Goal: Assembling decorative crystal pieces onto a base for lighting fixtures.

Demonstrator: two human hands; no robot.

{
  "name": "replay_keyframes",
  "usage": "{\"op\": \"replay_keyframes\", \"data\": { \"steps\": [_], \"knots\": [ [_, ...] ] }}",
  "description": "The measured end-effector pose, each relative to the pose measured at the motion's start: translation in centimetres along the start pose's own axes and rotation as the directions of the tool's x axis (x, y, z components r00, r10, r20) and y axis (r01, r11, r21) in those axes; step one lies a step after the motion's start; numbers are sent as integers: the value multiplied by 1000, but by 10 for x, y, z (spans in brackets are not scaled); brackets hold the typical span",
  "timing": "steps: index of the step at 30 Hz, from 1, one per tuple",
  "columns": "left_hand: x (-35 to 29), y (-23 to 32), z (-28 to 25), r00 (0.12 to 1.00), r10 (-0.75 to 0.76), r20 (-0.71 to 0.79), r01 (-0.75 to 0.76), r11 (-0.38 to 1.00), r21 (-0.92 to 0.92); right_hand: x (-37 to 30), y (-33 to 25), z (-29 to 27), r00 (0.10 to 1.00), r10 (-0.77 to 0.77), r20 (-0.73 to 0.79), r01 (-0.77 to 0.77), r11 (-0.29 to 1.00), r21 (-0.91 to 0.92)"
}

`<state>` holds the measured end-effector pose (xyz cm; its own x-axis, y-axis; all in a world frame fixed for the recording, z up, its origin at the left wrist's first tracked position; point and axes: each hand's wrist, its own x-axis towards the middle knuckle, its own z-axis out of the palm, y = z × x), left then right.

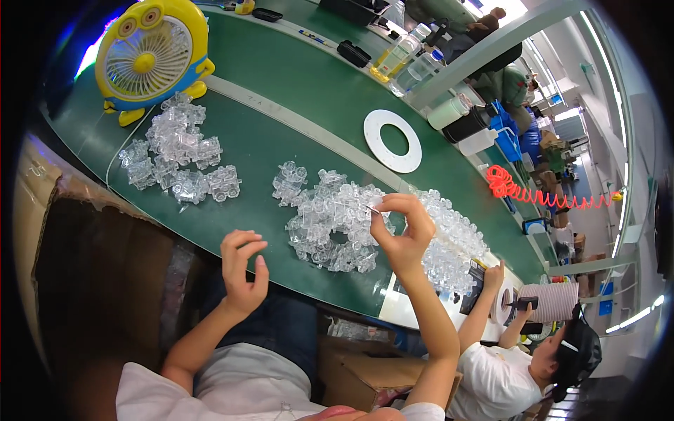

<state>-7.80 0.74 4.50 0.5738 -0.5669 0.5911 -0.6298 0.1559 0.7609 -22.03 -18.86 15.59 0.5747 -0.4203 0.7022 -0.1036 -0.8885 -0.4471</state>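
Over the middle of the bench my right hand (pixel 406 235) pinches a small, thin, dark piece (pixel 373 209) between thumb and forefinger; its kind is too small to make out. Just below it lies a heap of clear plastic parts (pixel 330 214) with rounded, moulded shapes. At the near edge of the bench my left hand (pixel 242 272) hangs with curled fingers apart from the thumb, and nothing is in it. Another cluster of the same clear parts (pixel 179 147) lies at the far left, and a third heap (pixel 449 242) spreads to the right, partly behind my right hand.
A yellow and blue character-shaped fan (pixel 147 59) stands at the left. A white ring (pixel 393 141) lies on the green bench (pixel 281 67); bottles (pixel 401 52) line its far side. A red coiled hose (pixel 533 196) hangs right. A co-worker (pixel 505 375) sits at the right, below-left a cardboard box (pixel 35 186).
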Motion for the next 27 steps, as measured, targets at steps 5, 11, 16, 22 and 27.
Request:
{"op": "replay_keyframes", "data": {
  "steps": [5, 11, 16, 22, 27],
  "knots": [
    [-5, 17, 7, 998, -39, 53, 44, 995, -93, -13, -13, 2, 918, 386, 89, -391, 849, 356],
    [6, 38, 20, 982, -129, 141, 166, 942, -292, -22, -21, -2, 868, 470, 159, -479, 713, 511],
    [20, 52, 34, 970, -169, 172, 229, 873, -431, -28, -30, -3, 759, 583, 290, -564, 367, 739],
    [35, 60, 35, 970, -146, 196, 228, 831, -508, -33, -38, -4, 598, 611, 519, -671, 28, 741],
    [36, 53, 23, 966, -154, 208, 240, 834, -497, -32, -45, 6, 558, 620, 552, -688, -28, 726]
  ]
}}
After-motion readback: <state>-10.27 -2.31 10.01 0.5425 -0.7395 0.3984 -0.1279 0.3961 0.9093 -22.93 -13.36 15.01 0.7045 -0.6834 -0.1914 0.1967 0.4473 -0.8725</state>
